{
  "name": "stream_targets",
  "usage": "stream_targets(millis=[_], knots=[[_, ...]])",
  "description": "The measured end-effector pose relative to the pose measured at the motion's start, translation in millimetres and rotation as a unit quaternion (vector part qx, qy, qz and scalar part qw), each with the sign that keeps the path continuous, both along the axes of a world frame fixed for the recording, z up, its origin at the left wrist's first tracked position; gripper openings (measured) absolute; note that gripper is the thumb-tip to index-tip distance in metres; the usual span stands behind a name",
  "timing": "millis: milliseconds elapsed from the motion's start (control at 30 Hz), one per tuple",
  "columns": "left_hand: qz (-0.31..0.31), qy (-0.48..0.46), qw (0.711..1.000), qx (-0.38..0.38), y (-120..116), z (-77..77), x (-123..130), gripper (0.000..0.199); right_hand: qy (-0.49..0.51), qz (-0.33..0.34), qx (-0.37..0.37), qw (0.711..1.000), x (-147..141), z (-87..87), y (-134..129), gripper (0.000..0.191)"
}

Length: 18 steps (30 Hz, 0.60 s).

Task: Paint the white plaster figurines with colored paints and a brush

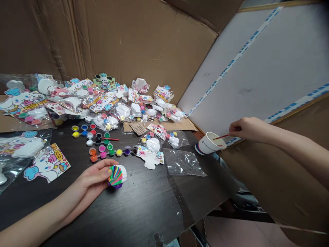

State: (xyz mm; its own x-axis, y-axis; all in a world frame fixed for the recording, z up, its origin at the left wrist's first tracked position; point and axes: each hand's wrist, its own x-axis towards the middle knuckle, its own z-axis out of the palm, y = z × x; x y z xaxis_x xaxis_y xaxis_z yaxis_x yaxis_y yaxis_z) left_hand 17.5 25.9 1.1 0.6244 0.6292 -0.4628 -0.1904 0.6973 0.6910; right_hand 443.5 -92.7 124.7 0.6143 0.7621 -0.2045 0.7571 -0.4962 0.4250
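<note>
A person's left hand (88,181) closed around a plaster figure (117,176) striped in rainbow paint, the grip cupping the piece low over a dark desk (144,209). The right hand (244,129) pinched a thin red paintbrush (221,137) by its handle, that grip also closed, with the brush slanting down into a white paper cup (207,144) at the desk's edge, its tip hidden inside. A strip of paint pots (102,153) and a second red-handled brush (110,139) lay between the hands, near a clear plastic bag (182,163), while bagged plaster figures (102,103) were heaped against a cardboard wall (115,41). Cradling the figure with its striped face clear of the fingers appeared a sound way to avoid smudging the colours, and the slanted hold kept the right hand clear of the cup's rim.
</note>
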Motion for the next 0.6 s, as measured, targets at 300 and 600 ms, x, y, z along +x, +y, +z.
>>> stream_targets(millis=[300,600], knots=[[0.0,0.015,1.0,0.001,0,6.4,1,0.017,0.055,0.007,-0.063,0.996,-7,-32.9,9,0.021],[0.005,0.016,1.0,0.005,-1,5.9,2,0.018,0.067,0.01,-0.045,0.997,-8,-34.1,7,0.022]])
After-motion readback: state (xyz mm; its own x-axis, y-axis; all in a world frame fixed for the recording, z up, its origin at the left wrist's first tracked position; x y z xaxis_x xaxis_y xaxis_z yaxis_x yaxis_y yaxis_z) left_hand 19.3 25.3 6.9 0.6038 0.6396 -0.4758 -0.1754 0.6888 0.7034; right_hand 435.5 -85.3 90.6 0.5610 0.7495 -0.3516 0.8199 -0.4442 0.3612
